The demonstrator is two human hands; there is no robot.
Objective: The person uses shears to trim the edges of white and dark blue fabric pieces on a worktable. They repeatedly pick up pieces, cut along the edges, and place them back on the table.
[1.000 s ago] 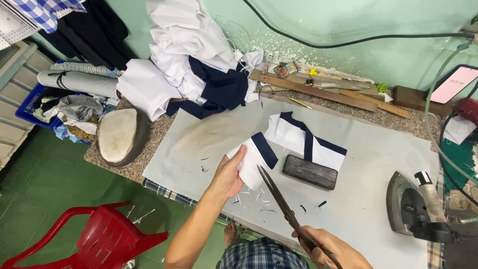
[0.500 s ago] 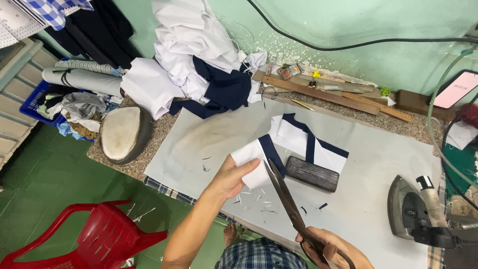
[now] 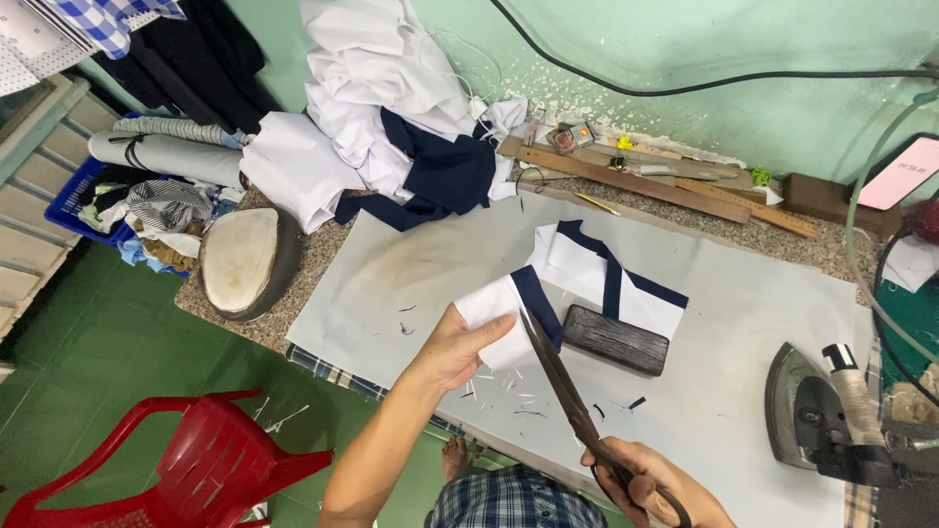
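1. A small white fabric piece with a navy band (image 3: 509, 318) is held up by the left hand (image 3: 455, 347), just above the grey pressing cloth (image 3: 391, 284) that covers the near part of the worktable. The fingers are closed on the piece's left edge, thumb on top.

2. Large dark scissors (image 3: 567, 391) are gripped by the right hand (image 3: 646, 479) at the near edge of the view, fingers clamped through the handle loops. The blades run up and left to the navy band and appear nearly together at the cloth; whether fabric lies between them cannot be told.

3. For a clean cut, it is judged that the piece should be kept taut and flat by the left hand, with the fingertips held well away from the blade line.

4. The cut is best made along the band's edge in one steady closing of the blades rather than in small nips, so that the edge is not left ragged.

5. Small trimmings (image 3: 509, 391) are scattered on the cloth just below the piece.

6. To the right of the piece, a dark wooden block (image 3: 616, 339) rests on the near edge of a folded white-and-navy garment (image 3: 606, 274).

7. An iron (image 3: 817, 416) stands at the right end, well apart from both hands.

8. A heap of white and navy garments (image 3: 391, 117) lies at the far left.
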